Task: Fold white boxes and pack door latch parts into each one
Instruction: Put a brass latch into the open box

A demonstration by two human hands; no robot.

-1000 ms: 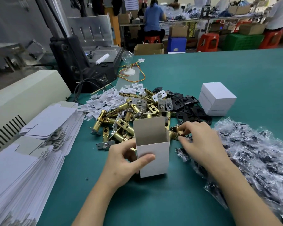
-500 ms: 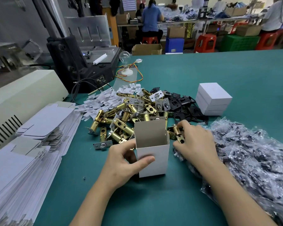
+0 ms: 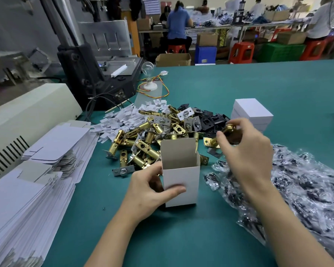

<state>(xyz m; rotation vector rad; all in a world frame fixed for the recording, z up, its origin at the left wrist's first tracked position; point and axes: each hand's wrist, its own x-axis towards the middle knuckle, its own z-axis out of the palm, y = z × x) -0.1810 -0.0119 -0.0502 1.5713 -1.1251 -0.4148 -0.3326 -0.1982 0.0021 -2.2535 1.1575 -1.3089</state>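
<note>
On the teal table (image 3: 258, 83), the upright, open-topped white cardboard box (image 3: 189, 176) is gripped by the left hand (image 3: 147, 191), thumb across its front. The right hand (image 3: 247, 151), just right of its mouth, pinches 1 brass cylindrical door latch (image 3: 213, 141) lying near level, faceplate toward the box; it probably needs tipping end-down.

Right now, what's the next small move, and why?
Probably lower the brass latch into the open white box: the right hand holds it just right of the box mouth, the flap stands up, the left hand grips the box.
</note>
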